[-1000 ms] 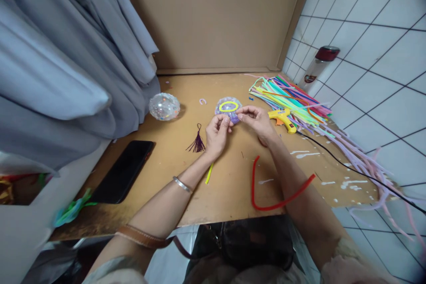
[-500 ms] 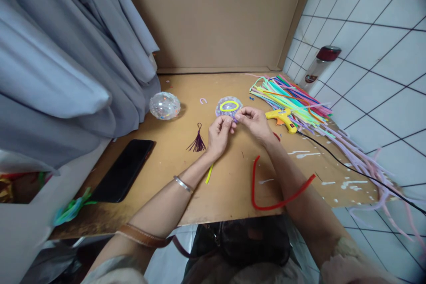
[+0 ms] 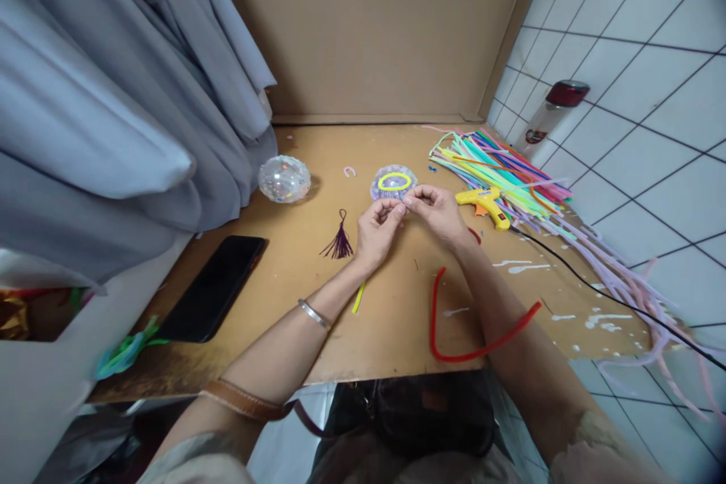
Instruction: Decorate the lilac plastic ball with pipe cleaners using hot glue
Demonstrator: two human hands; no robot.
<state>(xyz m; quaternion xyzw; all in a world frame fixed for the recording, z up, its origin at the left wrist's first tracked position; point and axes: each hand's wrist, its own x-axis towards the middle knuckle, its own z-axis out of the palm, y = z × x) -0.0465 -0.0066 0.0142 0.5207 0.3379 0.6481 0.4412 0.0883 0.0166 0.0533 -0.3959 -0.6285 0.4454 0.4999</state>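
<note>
At the middle of the table, my left hand and my right hand are both closed in a pinch, with their fingertips meeting. Whatever they pinch is too small or too hidden to name. Just beyond the fingertips sits a round lilac piece with a clear centre, and a yellow fuzzy ring shows on it. The fingers cover its near edge. From under my left wrist sticks out the end of a yellow pipe cleaner; its other end is hidden. A dark purple tassel lies left of my left hand.
A clear plastic ball and a black phone are on the left. To the right lie a yellow glue gun with a black cord, a heap of coloured pipe cleaners and a bent red pipe cleaner. A bottle stands by the tiled wall.
The fingertips of my two hands have come closer together and now touch. The view has shifted slightly; the things on the table stay where they were.
</note>
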